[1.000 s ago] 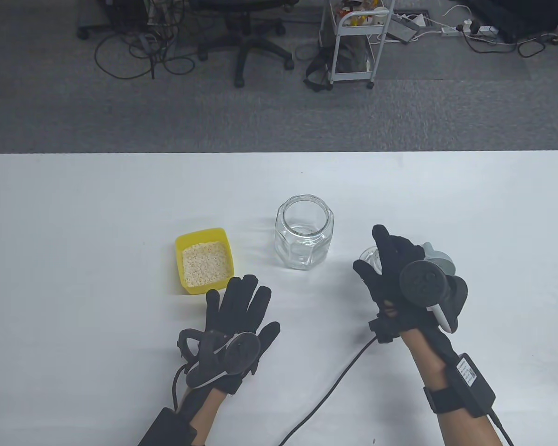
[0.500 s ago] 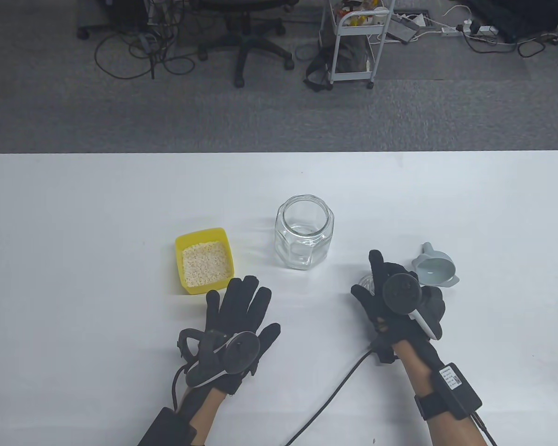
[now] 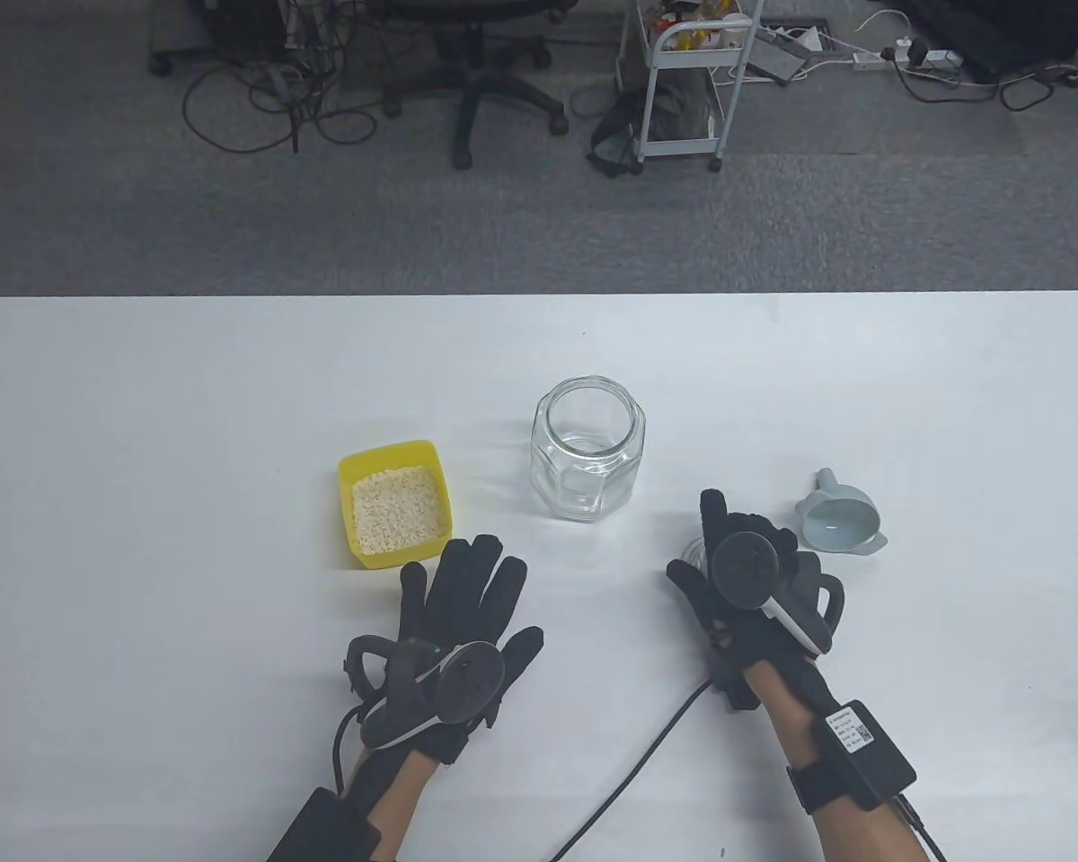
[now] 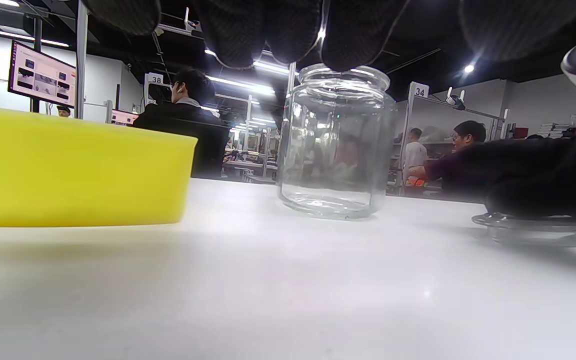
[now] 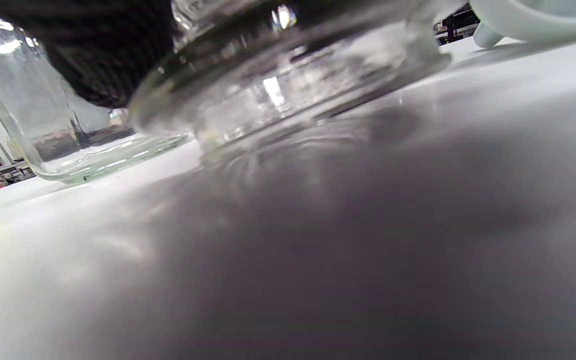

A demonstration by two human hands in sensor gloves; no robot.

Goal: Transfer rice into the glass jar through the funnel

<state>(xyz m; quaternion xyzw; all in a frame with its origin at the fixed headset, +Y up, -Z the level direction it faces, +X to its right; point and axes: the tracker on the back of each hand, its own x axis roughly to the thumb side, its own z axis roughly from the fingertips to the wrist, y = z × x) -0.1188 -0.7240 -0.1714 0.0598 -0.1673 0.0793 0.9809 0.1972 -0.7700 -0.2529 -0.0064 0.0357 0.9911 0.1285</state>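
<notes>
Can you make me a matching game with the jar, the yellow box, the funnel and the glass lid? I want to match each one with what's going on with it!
Things:
1. glass jar
2. yellow box
3. funnel
4. glass lid

States:
A. lying on its side on the table
B. full of rice
C. flat on the table under the right hand
D. standing upright, open and empty

Right pairs: 1-D, 2-B, 3-A, 4-C
</notes>
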